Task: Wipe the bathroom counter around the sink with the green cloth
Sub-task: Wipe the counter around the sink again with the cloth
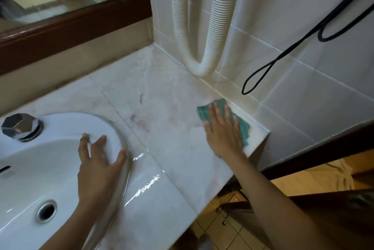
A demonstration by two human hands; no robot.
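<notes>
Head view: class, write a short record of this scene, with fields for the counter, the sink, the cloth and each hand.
counter: pale marble, wet glints near the front
sink: white, at the counter's left
green cloth: at the counter's right end, beside the tiled wall
left hand: fingers spread at the sink rim
right hand: flat, pressing on the green cloth

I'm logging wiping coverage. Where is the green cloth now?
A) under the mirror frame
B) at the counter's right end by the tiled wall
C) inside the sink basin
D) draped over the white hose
B: the right hand presses the green cloth flat beside the tiled wall.
</notes>
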